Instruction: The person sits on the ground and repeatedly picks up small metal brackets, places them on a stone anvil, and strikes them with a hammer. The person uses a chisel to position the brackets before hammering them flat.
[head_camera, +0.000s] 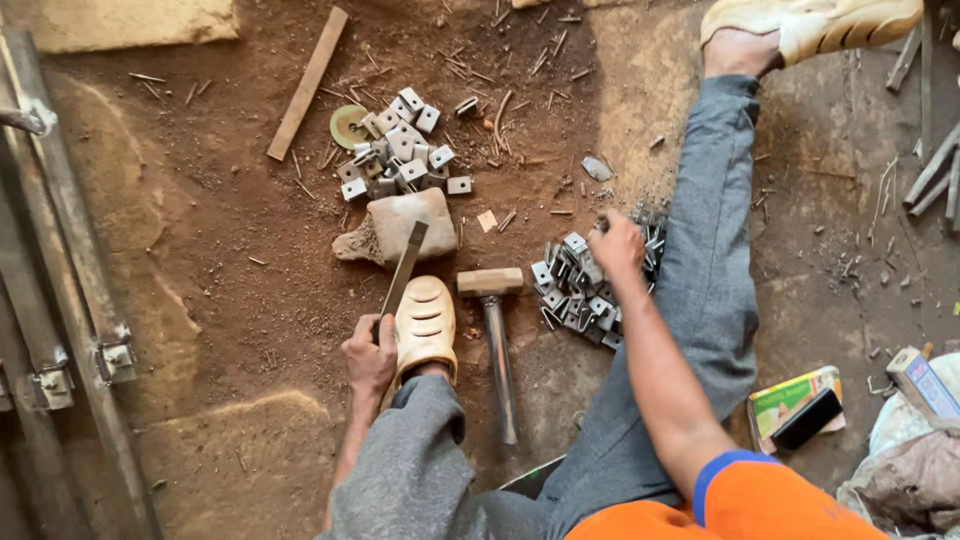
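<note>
— What does the left hand (368, 352) have?

— It is closed around the lower end of a flat metal bar (403, 268). The bar slants up and away from the person, and its far end rests on a flat stone (400, 225) lying on the red dirt floor (230, 230). The hand sits just beside the left foot in a tan clog (425, 325).

— And the right hand (615, 243)?

— It reaches out over the near pile of small metal brackets (572, 292), fingers curled down at the pile's top edge. It seems to pinch one bracket, but I cannot tell for sure. That pile lies against the right leg in grey trousers (705, 260).

— What lies between the hands?

— A hammer (495, 335) with a blocky head and a long metal handle, flat on the ground, untouched, its head toward the stone.

— Further out?

— A second pile of brackets (400, 150) beyond the stone, with a round greenish disc (349, 125) at its left edge. A wooden strip (308, 82) lies diagonally further left. A metal frame (60, 300) with hinges runs along the left edge. At the right, near the hip, a dark phone (806, 418) lies on a green-and-yellow box (785, 395).
</note>
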